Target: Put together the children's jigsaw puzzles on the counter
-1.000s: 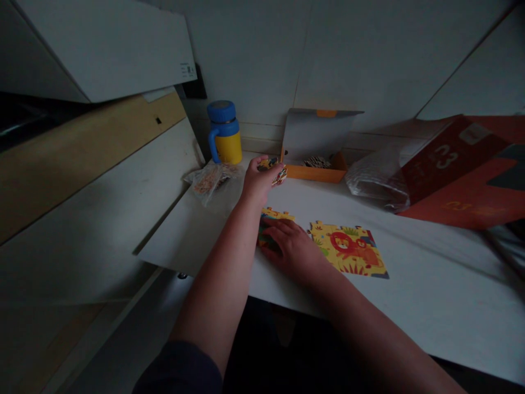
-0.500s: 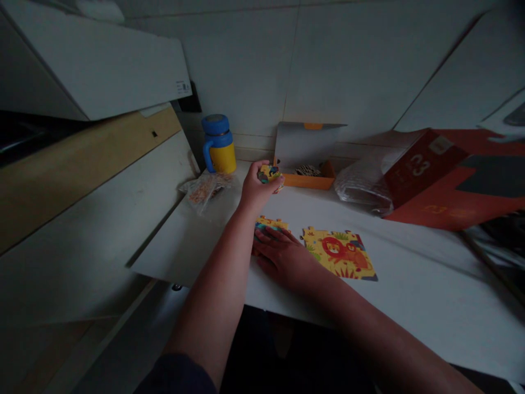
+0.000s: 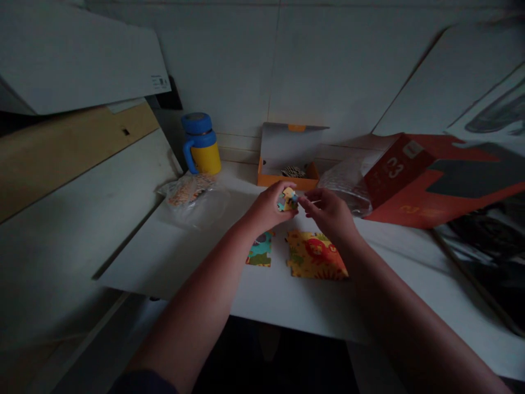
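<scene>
Above the table my left hand (image 3: 268, 207) curls around several puzzle pieces (image 3: 287, 200), printed in yellow and teal. My right hand (image 3: 330, 210) has come up to them, thumb and fingertips pinched at the right edge of a piece; the exact contact is small and dim. Below my right wrist lies a joined yellow puzzle section with red lions (image 3: 314, 254), its right side partly covered by my forearm. A teal and green puzzle section (image 3: 260, 253) rests beneath my left hand, partly hidden by the wrist.
An open orange box (image 3: 289, 180) holding more pieces stands against the wall. A blue and yellow mug (image 3: 205, 156) and a clear plastic bag of pieces (image 3: 191, 191) are at the back left. Bubble wrap (image 3: 344, 186) and a red-orange carton (image 3: 435, 186) sit at the right.
My right hand has lifted off the teal puzzle section and risen to the pieces in my left hand. The left hand has come lower and nearer. The view has shifted slightly rightward.
</scene>
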The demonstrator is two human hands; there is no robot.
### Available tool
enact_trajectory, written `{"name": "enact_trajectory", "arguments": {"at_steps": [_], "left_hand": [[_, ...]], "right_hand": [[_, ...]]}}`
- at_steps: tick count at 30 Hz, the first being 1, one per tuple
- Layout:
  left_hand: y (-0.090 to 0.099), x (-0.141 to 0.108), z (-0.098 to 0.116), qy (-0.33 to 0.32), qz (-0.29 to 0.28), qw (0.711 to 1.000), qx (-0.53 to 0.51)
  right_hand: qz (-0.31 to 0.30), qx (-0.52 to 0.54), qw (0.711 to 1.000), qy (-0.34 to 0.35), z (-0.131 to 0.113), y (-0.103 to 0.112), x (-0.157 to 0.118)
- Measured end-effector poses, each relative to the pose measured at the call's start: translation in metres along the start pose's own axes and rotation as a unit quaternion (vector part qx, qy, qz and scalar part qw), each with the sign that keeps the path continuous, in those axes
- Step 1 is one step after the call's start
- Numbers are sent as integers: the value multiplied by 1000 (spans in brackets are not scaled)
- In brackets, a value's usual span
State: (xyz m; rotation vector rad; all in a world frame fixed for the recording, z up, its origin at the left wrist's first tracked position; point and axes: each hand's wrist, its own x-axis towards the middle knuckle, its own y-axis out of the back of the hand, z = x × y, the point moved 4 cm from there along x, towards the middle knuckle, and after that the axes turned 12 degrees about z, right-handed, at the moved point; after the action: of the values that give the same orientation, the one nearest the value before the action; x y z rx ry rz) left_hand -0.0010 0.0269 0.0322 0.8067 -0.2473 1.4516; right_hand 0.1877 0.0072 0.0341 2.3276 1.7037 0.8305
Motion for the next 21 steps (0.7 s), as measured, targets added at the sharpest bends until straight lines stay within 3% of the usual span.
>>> {"name": "enact_trajectory", "arguments": {"at_steps": [5,9,13,17,21], "left_hand": [[-13,-8,4,-4,-45,999,7],[-12,-8,4,15,-62,998,13],[-10,-7,2,33,-59,998,-6],[-8,-7,-2,51,-43,997,-23],[-7,-6,-7,66,-34,997,-30]], "right_hand": [[-68,146,980,-112,24,-16,-15],[-73,253,947,-183,25,-16,-19],[-79,287,928,-226,22,-14,-20],[-67,315,913,-250,19,-14,-21],[-4,340,901,-271,24,-11,-16]]}}
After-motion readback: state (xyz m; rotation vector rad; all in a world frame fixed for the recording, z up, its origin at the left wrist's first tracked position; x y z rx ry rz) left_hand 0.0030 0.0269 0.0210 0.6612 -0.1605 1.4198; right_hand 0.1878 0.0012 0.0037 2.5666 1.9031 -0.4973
